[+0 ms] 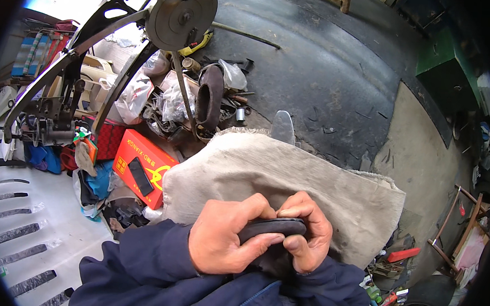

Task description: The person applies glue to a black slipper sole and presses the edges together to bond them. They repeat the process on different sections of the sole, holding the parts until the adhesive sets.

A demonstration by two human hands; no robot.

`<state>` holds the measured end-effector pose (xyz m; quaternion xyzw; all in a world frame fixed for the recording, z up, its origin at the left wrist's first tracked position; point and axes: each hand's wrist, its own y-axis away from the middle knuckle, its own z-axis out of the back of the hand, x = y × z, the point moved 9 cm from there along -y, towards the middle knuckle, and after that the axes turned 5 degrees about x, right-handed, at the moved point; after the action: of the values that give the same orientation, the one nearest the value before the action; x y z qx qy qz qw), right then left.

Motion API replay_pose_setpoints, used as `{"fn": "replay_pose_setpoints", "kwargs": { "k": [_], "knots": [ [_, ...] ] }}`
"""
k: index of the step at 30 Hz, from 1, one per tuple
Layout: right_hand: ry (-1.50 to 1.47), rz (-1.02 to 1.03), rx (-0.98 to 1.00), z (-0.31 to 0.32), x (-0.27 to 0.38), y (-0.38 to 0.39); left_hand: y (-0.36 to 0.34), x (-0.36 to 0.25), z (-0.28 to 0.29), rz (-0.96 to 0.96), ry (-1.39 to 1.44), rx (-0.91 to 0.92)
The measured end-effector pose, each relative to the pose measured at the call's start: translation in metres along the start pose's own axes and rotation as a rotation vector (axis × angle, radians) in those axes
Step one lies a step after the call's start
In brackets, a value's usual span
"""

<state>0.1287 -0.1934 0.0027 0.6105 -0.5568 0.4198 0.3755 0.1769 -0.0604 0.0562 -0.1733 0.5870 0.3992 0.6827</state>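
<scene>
My left hand (225, 234) and my right hand (307, 231) grip a dark, rounded, thick-edged piece (268, 227) low in the centre, like part of a shoe or sole. Both thumbs press on its near side, and the fingers of both hands curl over its far edge. The rest of it is hidden by my hands and dark sleeves. Beneath my hands, a beige cloth (338, 205) lies over my lap, with a rounded metal blade-like piece (282, 126) upright just beyond it.
A black hand-cranked machine (181, 15) stands upper left above piled bags and tools. A red box (137, 148) carries a black phone (140, 174). Dark strips (15, 228) lie on a pale left surface. A green cabinet (449, 70), a wooden frame (466, 237) and clutter are on the right.
</scene>
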Motion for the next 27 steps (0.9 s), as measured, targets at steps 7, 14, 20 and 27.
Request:
{"fn": "replay_pose_setpoints", "kwargs": {
  "k": [7,14,20,27],
  "knots": [
    [-0.047,0.031,-0.070,0.008,-0.002,0.007,-0.006,-0.002,-0.011,-0.048,-0.111,0.086],
    [-0.070,-0.011,-0.054,0.008,0.002,0.005,-0.010,-0.005,-0.013,-0.078,-0.110,0.079],
    [0.052,0.023,-0.038,0.008,0.012,0.006,-0.007,-0.005,-0.015,-0.131,-0.119,0.097],
    [0.257,0.187,-0.124,0.012,0.028,0.007,-0.013,0.006,-0.016,-0.048,-0.018,0.109]
  ]
}}
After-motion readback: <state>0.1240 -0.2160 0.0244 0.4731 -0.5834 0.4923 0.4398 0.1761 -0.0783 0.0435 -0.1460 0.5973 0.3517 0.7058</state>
